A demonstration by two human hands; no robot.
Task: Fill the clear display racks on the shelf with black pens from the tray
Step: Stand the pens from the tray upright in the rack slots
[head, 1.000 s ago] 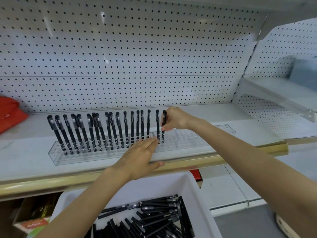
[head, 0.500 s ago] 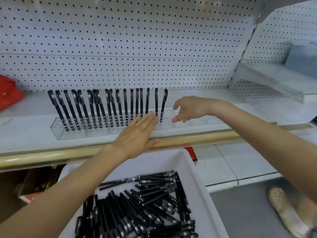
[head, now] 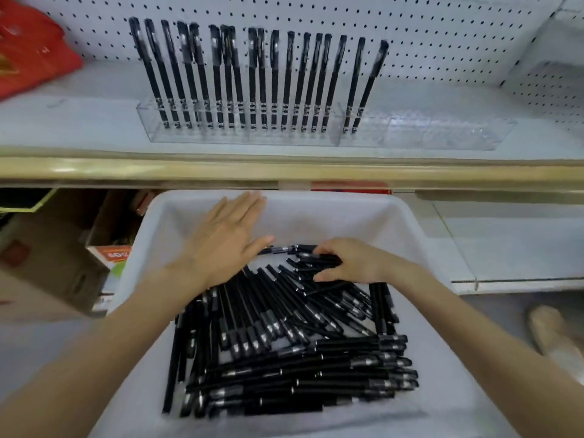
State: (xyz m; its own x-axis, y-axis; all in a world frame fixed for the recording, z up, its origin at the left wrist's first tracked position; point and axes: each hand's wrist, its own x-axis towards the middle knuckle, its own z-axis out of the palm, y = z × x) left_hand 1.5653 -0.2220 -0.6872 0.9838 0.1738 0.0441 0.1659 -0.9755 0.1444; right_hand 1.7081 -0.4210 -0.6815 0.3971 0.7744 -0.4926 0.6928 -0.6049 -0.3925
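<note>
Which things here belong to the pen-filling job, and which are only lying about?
Job: white tray, loose pens, clear racks, standing pens, left hand, right hand gripping loose pens.
Lying about: red bag, cardboard box, shoe.

clear glossy plastic racks [head: 410, 134], matt black pens [head: 284, 358] (silvery bands), smooth white plastic tray [head: 316, 213], perforated pegboard [head: 442, 33].

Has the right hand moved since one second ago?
Yes. The right hand left the clear rack and came down into the tray, where it grips black pens.
</note>
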